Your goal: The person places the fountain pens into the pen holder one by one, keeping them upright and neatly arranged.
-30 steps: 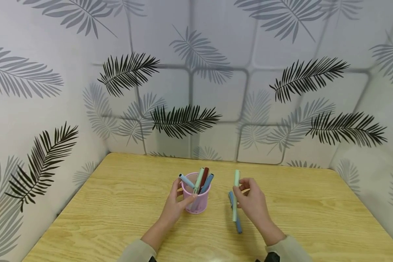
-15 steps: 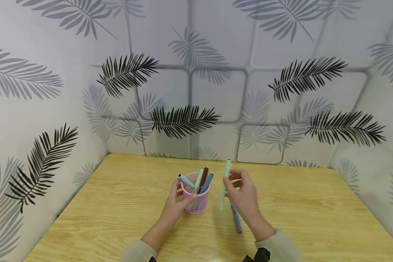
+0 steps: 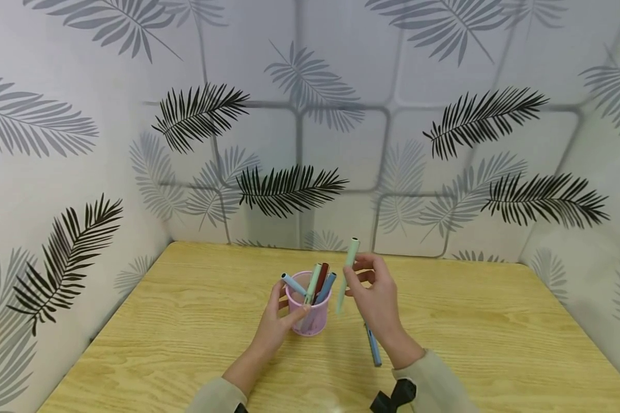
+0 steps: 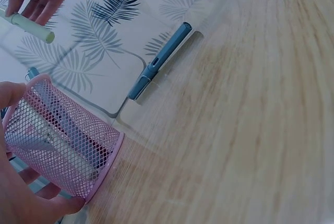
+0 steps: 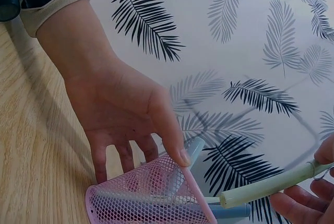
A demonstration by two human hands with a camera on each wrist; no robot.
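A pink mesh pen holder (image 3: pixel 316 320) stands on the table, gripped by my left hand (image 3: pixel 275 324), with the thumb at its rim and fingers round the far side. Several capped pens lean in it: a light blue pen (image 3: pixel 294 284), a light green pen (image 3: pixel 313 282), a dark red pen (image 3: pixel 322 276) and a blue pen (image 3: pixel 327 287). To the right, my right hand (image 3: pixel 376 293) pinches another light green pen (image 3: pixel 350 258), raised beside the holder and slightly tilted. In the right wrist view this pen's end (image 5: pixel 235 197) appears near the holder's mouth.
Another blue pen (image 3: pixel 374 347) lies on the wooden table (image 3: pixel 186 321), partly behind my right hand; the left wrist view shows its whole length. White walls with leaf prints (image 3: pixel 341 155) bound the table at the back and sides.
My right hand has moved left and up with the light green pen, closer to the pen holder. More of the table around the blue pen shows. My left hand stays on the holder.
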